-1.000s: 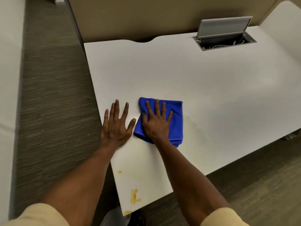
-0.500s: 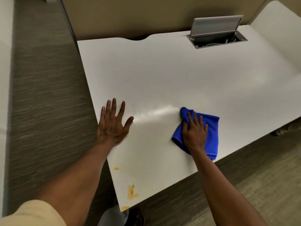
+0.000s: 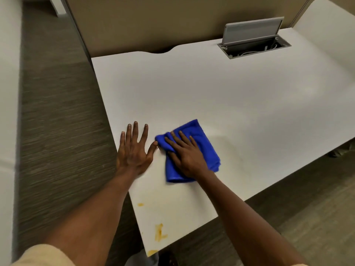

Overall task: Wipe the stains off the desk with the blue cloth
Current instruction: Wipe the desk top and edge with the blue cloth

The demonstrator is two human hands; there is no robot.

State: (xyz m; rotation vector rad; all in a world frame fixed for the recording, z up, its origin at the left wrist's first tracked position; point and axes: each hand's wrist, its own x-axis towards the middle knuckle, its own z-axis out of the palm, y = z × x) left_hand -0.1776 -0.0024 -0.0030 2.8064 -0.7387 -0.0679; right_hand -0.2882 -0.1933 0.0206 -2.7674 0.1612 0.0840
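- pressing down on the blue cloth, the right hand lies flat across it at the centre of the frame, fingers straight and spread rather than gripping, likely so the whole palm drives the fabric against the bench.
- the cloth is folded into a thick pad, which gives a broad wiping face; its left corner is bunched just beside the left thumb.
- the left hand rests flat on the bare surface near the bench's left edge, fingers extended and holding nothing, apparently bracing the body.
- a yellow smear and a small yellow spot sit in the lower part of the frame, well apart from the cloth, with another dab at the near corner; these are not yet wiped.
- an open cable hatch sits at upper right.
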